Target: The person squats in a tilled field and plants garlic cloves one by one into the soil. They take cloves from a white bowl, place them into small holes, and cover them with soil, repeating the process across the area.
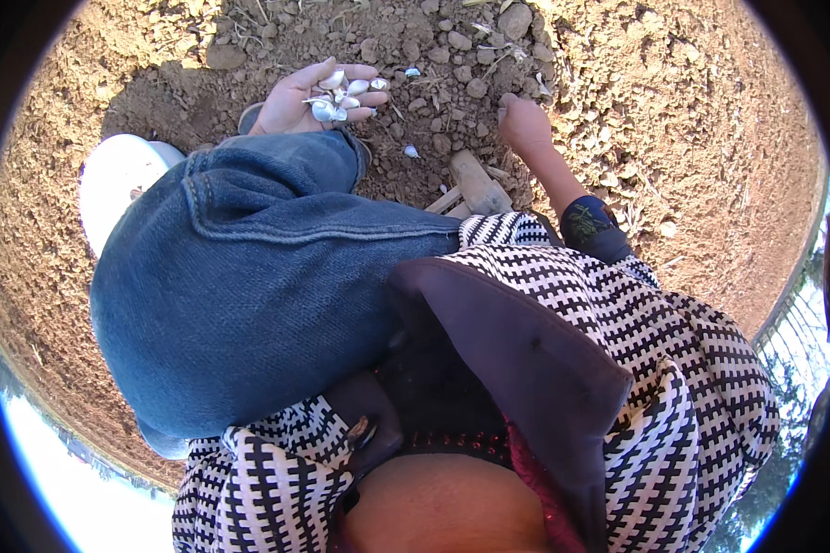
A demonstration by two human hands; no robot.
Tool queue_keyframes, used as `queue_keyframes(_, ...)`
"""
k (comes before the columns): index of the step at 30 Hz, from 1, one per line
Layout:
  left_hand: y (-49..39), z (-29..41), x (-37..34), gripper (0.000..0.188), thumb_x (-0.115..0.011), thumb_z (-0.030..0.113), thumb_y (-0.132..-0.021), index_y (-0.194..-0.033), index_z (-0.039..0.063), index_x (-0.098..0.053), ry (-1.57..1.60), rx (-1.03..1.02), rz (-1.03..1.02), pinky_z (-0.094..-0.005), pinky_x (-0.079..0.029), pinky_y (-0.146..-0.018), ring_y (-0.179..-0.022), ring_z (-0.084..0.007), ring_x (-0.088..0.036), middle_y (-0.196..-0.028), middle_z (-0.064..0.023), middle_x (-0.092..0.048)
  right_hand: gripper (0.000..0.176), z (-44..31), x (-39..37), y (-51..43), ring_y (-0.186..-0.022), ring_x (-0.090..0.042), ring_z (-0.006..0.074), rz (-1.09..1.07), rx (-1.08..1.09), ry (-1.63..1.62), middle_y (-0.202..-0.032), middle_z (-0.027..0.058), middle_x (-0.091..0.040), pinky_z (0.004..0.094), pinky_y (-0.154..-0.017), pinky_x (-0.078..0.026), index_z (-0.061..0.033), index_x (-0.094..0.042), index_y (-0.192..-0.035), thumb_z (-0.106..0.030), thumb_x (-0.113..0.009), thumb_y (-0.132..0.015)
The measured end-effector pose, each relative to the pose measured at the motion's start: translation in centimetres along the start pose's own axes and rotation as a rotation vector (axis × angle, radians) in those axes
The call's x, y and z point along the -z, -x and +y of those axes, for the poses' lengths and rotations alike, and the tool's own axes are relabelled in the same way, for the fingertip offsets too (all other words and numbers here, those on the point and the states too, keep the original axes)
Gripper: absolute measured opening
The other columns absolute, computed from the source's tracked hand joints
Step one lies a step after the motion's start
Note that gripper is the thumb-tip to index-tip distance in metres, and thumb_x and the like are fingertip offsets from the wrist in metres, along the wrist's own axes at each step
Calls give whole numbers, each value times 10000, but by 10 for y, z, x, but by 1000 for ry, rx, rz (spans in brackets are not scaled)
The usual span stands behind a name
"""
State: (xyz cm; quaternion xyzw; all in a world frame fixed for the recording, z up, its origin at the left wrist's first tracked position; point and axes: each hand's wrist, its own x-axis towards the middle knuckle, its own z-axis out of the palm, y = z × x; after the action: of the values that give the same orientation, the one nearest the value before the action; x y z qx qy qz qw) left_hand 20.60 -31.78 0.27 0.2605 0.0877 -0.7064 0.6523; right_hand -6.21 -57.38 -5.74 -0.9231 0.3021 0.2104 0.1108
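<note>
Several white garlic cloves lie in the open palm of my left hand, which is turned up just beyond my jeans-covered knee. My right hand is down at the soil with its fingers curled. Its fingertips are partly hidden, and whether a clove is between them is unclear. On the ground between my hands lie a loose clove and, farther off, a small pale clove.
A white container stands at the left beside my knee, partly hidden by it. A piece of worn wood sits close to my lap. Clods and dry straw are scattered over the tilled soil.
</note>
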Motion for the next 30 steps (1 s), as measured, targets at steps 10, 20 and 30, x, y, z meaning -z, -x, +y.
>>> queue_keyframes(10, 8, 0, -15, 496, -292, 265, -1062, -1329, -123, -450, -24, -70, 127, -415, -588, -932, -1156, -399, -603, -1266, -306, -554, 107, -27, 16, -18, -812, -695, 356, -99, 79, 227, -855, 166, -707, 475, -696, -548, -61, -645, -861, -104, -555, -824)
queue_keyframes(20, 15, 0, -16, 438, -328, 260, -1056, -1284, -81, -483, 29, -4, 228, -473, -544, -982, -1114, -353, -622, -1213, -238, -594, 169, -170, 98, -1, -793, -678, 263, 456, 697, -344, -926, 39, -702, 380, -667, -547, -120, -687, -963, -243, -656, -852)
queue_keyframes(30, 0, -2, -1, 370, -418, 230, -1032, -1224, -63, -536, 20, 181, 262, -425, -576, -898, -968, -285, -677, -1139, -204, -644, 197, -185, 90, 15, -765, -677, 315, 113, 589, -175, -820, 117, -671, 440, -641, -533, -47, -562, -970, -214, -611, -877)
